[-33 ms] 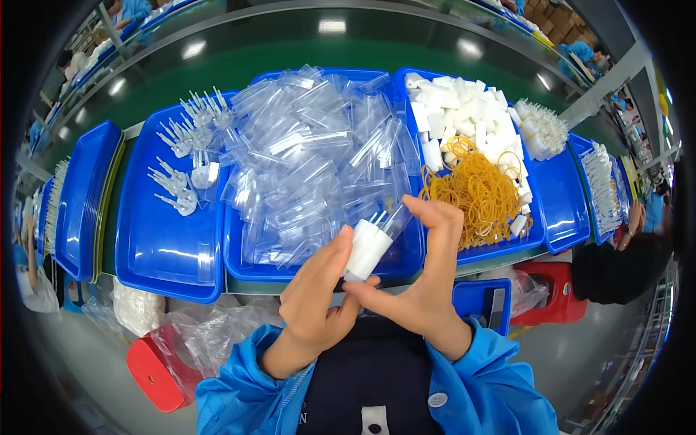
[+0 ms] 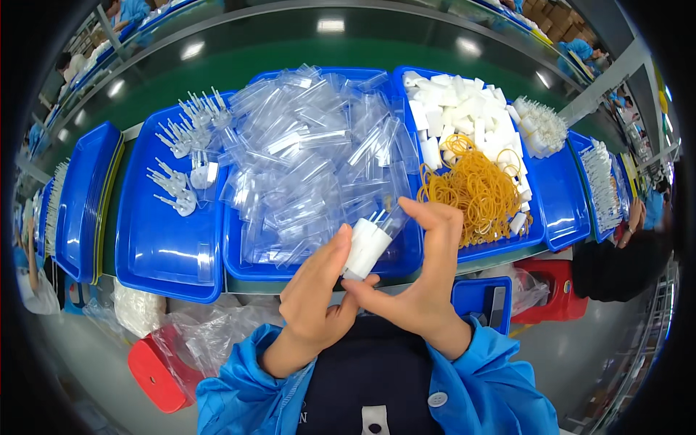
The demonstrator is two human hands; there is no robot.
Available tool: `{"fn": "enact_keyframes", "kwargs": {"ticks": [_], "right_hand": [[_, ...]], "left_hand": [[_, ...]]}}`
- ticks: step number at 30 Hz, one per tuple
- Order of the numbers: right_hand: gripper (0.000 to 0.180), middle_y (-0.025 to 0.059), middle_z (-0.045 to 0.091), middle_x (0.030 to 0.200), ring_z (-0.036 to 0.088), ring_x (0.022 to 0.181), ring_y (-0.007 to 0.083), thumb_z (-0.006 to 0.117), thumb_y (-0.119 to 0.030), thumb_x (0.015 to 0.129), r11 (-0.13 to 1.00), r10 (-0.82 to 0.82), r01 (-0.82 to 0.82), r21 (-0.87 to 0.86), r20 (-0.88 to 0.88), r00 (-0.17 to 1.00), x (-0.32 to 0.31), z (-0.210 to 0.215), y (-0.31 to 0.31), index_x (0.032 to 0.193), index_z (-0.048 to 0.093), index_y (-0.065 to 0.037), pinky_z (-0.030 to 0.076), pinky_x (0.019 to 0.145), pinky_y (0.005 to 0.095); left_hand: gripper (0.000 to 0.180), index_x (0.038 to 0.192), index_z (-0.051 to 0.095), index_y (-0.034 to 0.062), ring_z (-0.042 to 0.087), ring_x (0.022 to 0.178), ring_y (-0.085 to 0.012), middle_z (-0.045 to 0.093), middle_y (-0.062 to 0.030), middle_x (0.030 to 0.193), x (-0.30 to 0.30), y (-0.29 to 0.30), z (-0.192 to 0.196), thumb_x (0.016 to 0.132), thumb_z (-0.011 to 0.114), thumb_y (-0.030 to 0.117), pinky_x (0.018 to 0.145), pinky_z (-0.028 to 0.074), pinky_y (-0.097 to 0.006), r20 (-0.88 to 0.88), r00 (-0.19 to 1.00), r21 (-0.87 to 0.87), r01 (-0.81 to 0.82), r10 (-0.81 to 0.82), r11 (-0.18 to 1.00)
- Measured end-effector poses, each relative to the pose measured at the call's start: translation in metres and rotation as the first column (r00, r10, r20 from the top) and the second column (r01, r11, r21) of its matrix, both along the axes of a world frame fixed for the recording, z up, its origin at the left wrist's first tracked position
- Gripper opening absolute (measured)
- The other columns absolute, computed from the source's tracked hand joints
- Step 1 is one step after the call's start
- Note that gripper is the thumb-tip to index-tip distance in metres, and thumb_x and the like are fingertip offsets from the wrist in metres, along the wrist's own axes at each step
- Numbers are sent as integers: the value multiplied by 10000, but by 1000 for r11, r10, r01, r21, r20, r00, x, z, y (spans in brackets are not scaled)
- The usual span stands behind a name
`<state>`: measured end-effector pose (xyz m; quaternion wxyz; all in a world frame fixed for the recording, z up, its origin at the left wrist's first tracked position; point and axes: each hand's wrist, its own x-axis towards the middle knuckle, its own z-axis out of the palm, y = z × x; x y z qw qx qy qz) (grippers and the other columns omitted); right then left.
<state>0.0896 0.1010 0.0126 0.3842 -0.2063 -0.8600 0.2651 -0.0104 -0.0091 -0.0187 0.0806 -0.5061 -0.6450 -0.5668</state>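
At the far left of the frame a stack of blue trays (image 2: 85, 196) stands on its edge. Next to it, a wide blue tray (image 2: 163, 246) carries small white plastic pieces with prongs (image 2: 185, 156) in its upper part. In the middle of the frame a second blue tray (image 2: 406, 255) is heaped with clear plastic bags (image 2: 312, 152).

Below this heap, in the lower centre, the left hand (image 2: 315, 297) has its grip closed on a small white block (image 2: 365, 248): the thumb presses on its left side and the fingers are under it. The block is in the air, in front of the near edge of the middle tray, tilted a little to the right, and a clear bag (image 2: 391, 219) is pulled over its upper end. The right hand (image 2: 428, 290) pinches the bottom of the block with the thumb, while its fingertips (image 2: 413, 206) touch the bag at the top.

To the right, a third blue tray (image 2: 540, 232) keeps white foam blocks (image 2: 464, 109) and a pile of yellow rubber bands (image 2: 475, 192). At the right edge, another person's hand (image 2: 634, 214) rests near the bench (image 2: 275, 43).
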Motion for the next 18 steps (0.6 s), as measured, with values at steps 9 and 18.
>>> {"fn": "enact_keyframes", "kwargs": {"ticks": [9, 18], "right_hand": [[510, 91, 538, 874, 513, 823, 264, 821, -254, 587, 997, -13, 24, 73, -147, 989, -3, -8, -4, 1010, 638, -36, 388, 744, 368], [201, 53, 591, 869, 544, 865, 250, 719, -178, 748, 956, 102, -170, 241, 268, 958, 9, -15, 10, 881, 620, -65, 391, 766, 381]], "left_hand": [[574, 1233, 528, -106, 632, 1071, -328, 608, -262, 1181, -4, -2, -2, 720, 775, -35, 833, 571, -374, 7, 999, 11, 38, -38, 999], [557, 1218, 517, -94, 592, 1116, -311, 532, -235, 1223, -22, -22, 0, 719, 764, -65, 900, 563, -388, 521, 830, 227, 90, -199, 970]]}}
